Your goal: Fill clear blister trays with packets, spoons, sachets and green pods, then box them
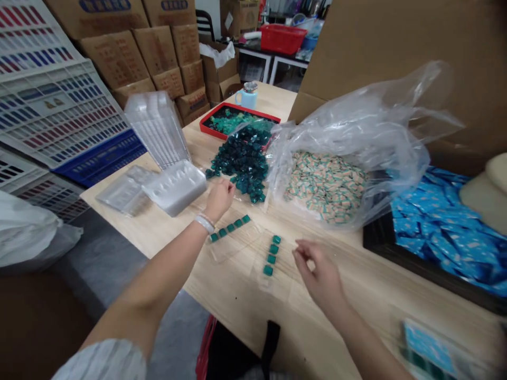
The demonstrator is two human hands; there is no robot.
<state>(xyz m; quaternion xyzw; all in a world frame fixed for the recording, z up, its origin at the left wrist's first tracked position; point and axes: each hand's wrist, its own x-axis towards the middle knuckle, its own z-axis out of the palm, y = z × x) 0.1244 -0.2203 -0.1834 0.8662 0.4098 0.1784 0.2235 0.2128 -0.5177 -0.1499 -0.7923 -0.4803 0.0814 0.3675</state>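
Note:
My left hand (221, 198) is at the near edge of a heap of dark green gem-like pieces (243, 158). Its fingers are pinched together, and whatever is between them is hidden. My right hand (320, 272) hovers over the table with thumb and forefinger curled toward each other; I cannot make out anything in them. Just left of it, a clear plastic tray (266, 285) holds a row of green square pieces (271, 259). Another clear tray (227, 250), below my left wrist, carries a slanted row of similar green pieces (231, 227).
Stacked clear trays (174, 184) stand at the left. Behind the heap are a red-rimmed tray (209, 128) and a blue mug (249, 97). A plastic bag of small printed packets (327, 184) lies right of centre, beside a black box of blue packets (447, 227).

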